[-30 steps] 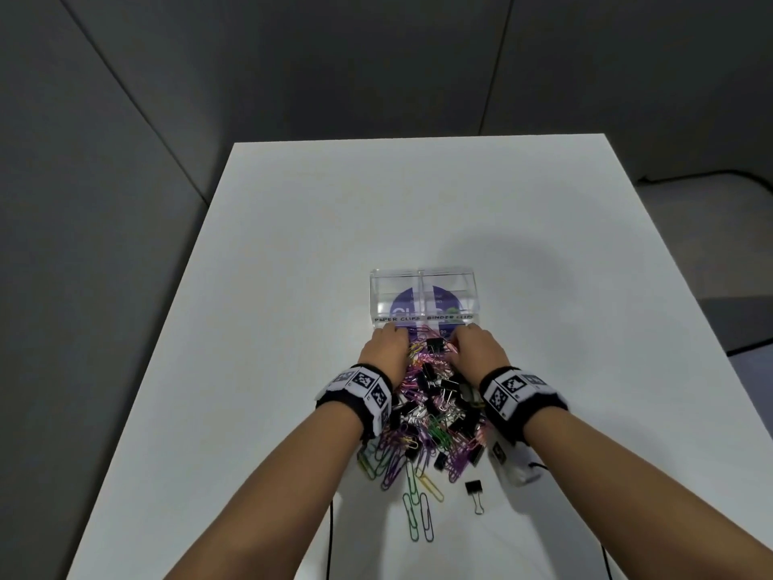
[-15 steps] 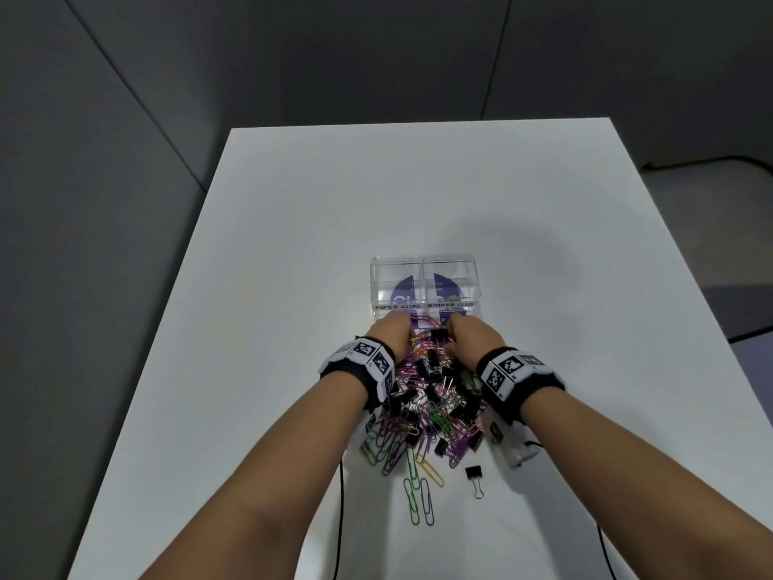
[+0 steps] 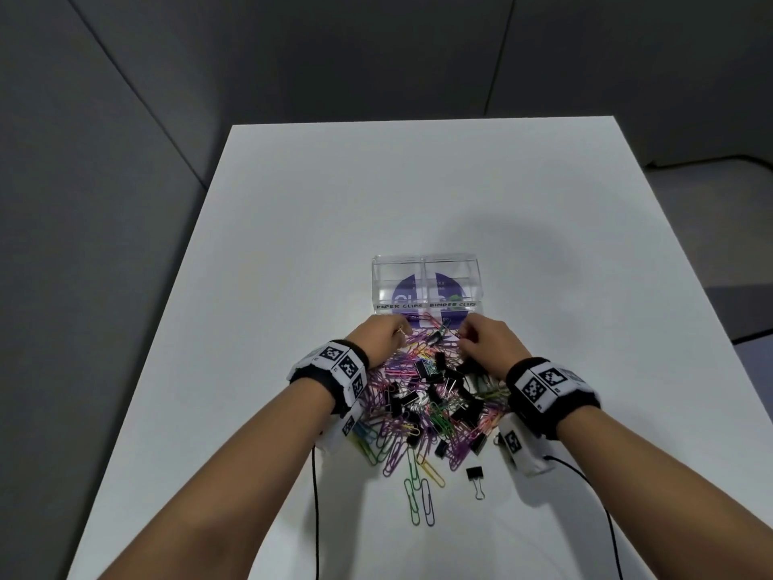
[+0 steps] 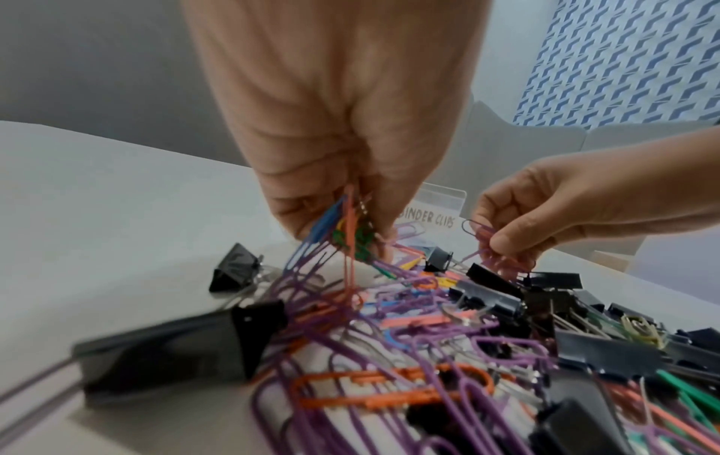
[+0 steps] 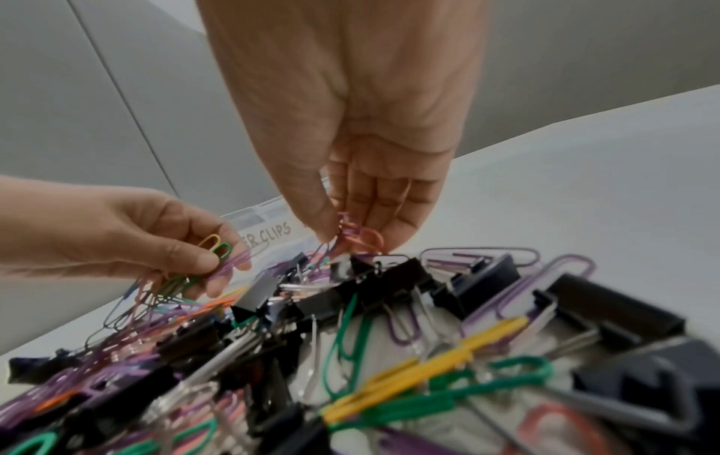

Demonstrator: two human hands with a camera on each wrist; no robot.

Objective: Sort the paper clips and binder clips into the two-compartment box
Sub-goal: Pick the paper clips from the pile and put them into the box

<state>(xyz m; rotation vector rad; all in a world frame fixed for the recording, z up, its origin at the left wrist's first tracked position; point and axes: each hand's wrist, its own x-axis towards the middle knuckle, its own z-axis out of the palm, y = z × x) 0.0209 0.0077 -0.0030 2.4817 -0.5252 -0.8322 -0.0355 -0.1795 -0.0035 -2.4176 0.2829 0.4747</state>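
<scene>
At the heap's 11 o'clock the left hand [image 3: 382,334] pinches a bunch of paper clips [image 4: 342,234]; at 1 o'clock the right hand [image 3: 487,343] pinches purple ones [image 4: 495,246]. The box [image 3: 424,286] sits at 12 on the desk [image 3: 293,244]. Tangled strands may drag binder clips [image 3: 443,395] into the wrong compartment.

Coloured paper clips [image 3: 401,416] and black binder clips [image 3: 456,406] lie tangled in one heap — just before the clear two-compartment box [image 3: 425,291], upright, labelled compartments apparently empty.
</scene>
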